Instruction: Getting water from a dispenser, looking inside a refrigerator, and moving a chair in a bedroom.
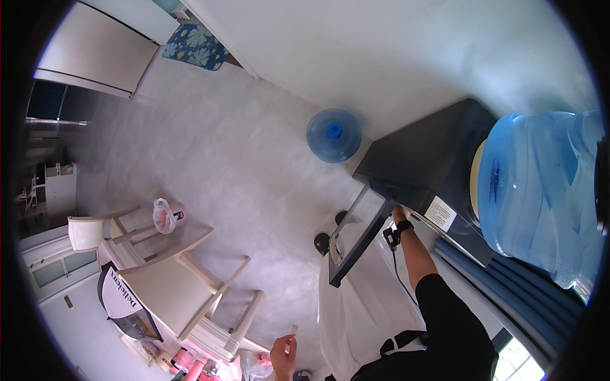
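A dark water dispenser (426, 149) stands against the wall on the right, with a large blue water bottle (540, 190) set on top. Its glass-panelled door (362, 232) is swung out. My right hand (400, 214) reaches in at the dispenser's front, beside the door's inner edge; its fingers are mostly hidden. A black strap with a small cabled device (392, 237) is around that wrist. Low in the view, my left hand (283, 357) has its fingers drawn together, with a small pale bit at their tips that is too small to name.
Another blue water bottle (333, 135) stands on the floor by the wall. To the left are a cream chair (168, 286), a lined pink bin (170, 216) and a table with pink items (190, 365). A blue floral mat (196, 47) lies at the far doorway; a blue curtain (502, 279) hangs right.
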The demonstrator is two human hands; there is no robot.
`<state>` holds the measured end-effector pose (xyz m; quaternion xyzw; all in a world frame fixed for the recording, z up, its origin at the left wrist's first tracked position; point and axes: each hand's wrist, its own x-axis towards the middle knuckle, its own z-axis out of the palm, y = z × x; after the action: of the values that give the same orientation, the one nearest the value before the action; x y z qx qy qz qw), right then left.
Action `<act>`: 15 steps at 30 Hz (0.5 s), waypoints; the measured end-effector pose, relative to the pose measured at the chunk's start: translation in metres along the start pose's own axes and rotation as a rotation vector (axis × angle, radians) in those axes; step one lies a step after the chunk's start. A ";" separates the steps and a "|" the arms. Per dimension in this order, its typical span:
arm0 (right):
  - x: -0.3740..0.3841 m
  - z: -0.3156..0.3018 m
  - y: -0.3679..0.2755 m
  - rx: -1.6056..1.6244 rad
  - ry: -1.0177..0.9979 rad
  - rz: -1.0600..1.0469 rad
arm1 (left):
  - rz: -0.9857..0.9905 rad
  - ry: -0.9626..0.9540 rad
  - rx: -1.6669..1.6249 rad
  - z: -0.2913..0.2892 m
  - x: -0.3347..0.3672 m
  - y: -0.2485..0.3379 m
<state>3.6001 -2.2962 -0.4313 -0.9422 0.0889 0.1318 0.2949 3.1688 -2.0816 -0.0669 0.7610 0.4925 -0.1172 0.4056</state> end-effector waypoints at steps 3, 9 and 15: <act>-0.008 -0.005 -0.008 -0.060 0.080 0.003 | 0.043 0.053 0.043 -0.001 0.009 0.013; -0.044 -0.068 -0.039 -0.087 -0.154 -0.122 | 0.116 0.051 0.034 -0.010 0.013 0.029; -0.127 -0.158 -0.059 0.003 -0.223 -0.456 | 0.322 0.003 0.088 -0.010 0.043 0.037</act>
<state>3.5252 -2.3287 -0.2364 -0.9172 -0.1588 0.1649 0.3262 3.2186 -2.0531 -0.0664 0.8473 0.3591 -0.0708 0.3847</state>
